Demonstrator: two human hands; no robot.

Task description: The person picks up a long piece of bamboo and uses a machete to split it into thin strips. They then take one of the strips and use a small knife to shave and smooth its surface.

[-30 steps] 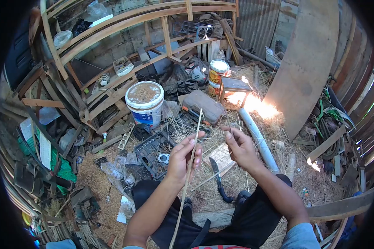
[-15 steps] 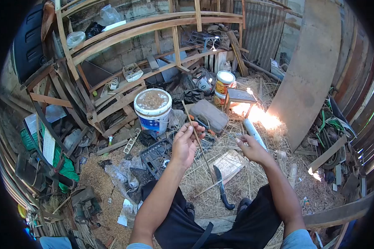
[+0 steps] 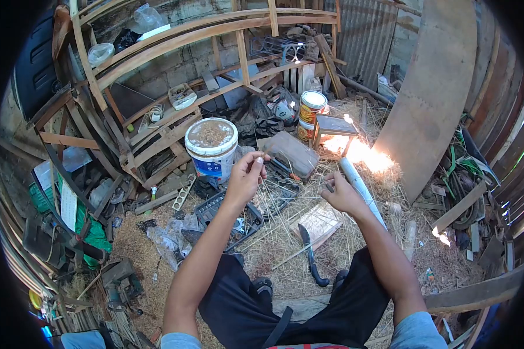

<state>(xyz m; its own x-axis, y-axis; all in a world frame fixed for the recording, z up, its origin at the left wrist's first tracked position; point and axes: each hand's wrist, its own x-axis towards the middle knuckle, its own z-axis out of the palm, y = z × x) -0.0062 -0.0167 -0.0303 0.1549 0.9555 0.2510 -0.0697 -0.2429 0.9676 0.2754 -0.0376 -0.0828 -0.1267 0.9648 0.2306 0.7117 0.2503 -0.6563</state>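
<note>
While the knife (image 3: 311, 259) lies at the board (image 3: 327, 217)'s left edge, presumably for reach, the left hand (image 3: 246, 177) presses fingertips together; the right hand (image 3: 342, 195) curls, grip unclear.

Curved dark metal knife (image 3: 311, 256), smooth; flat pale wooden board (image 3: 326, 220), matt; round white-and-blue plastic bucket (image 3: 206, 166), glossy; black cloth trousers (image 3: 234, 291), matt.

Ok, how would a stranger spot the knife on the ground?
Start at the dark trousers at the bottom of the view, then look up to the straw-strewn ground just beyond. Find the pale, flat board; the knife lies at its left edge. It is dark and curved, unlike the straight, pale stick beside it.
</note>
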